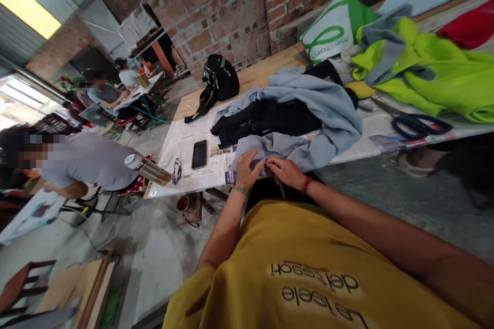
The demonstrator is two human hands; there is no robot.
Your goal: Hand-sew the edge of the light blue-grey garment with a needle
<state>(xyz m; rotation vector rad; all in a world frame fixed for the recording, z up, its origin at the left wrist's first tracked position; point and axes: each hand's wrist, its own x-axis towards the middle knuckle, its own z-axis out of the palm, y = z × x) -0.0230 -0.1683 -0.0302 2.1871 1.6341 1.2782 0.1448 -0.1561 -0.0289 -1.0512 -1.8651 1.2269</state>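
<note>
A grey garment (335, 108) with black cloth (281, 115) lying inside its folds is spread along the near edge of the table. My left hand (247, 170) is closed on the garment's near edge, thumb toward the right. Close beside it, my right hand (287, 172) pinches at the same edge. A slim thing shows just below the right fingers, too small to name. The fingertips of both hands almost meet, and the cloth between them is partly hidden.
The newspaper-covered table (173, 151) bears a phone (199, 154), a bottle (148, 168), a black bag (222, 77), dark-handled scissors (420, 126), lime-green clothing (432, 69) and a green-white bag (332, 31). A seated person (92, 159) is at left; others sit farther back.
</note>
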